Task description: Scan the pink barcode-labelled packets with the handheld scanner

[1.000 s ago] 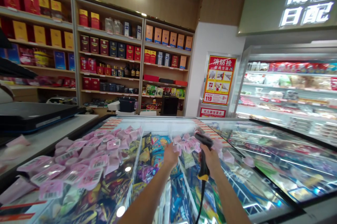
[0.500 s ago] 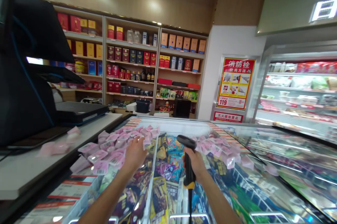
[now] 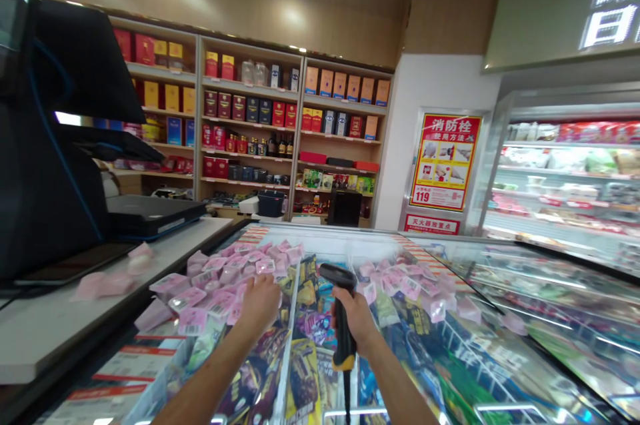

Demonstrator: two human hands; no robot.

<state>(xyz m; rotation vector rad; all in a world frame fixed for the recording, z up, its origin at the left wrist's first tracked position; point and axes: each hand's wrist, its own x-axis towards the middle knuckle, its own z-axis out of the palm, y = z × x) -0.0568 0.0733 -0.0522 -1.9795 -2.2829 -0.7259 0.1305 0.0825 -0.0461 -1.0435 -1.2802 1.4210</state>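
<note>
My right hand (image 3: pixel 357 318) is wrapped round the handle of a black and yellow barcode scanner (image 3: pixel 344 338). The scanner is upright over the glass top of a chest freezer (image 3: pixel 350 238), its cord hanging down. My left hand (image 3: pixel 261 300) is at the near right edge of a heap of small pink packs with barcode labels (image 3: pixel 220 285). Its fingers are curled; their tips, and anything in them, are hidden. One pink pack (image 3: pixel 265 266) shows just beyond the knuckles. Another heap of pink packs (image 3: pixel 410 285) lies to the right of the scanner.
Colourful bagged goods (image 3: pixel 305 378) show under the glass. On the left, a white counter (image 3: pixel 55 332) bears a black checkout terminal (image 3: pixel 65 145) and a few pink packs (image 3: pixel 107 284). Shelves of boxes (image 3: pixel 250 105) stand behind; a lit cooler (image 3: pixel 570 178) is at right.
My right hand and the scanner have moved left and slightly down. My left hand has drawn back a little toward me. The heaps look the same.
</note>
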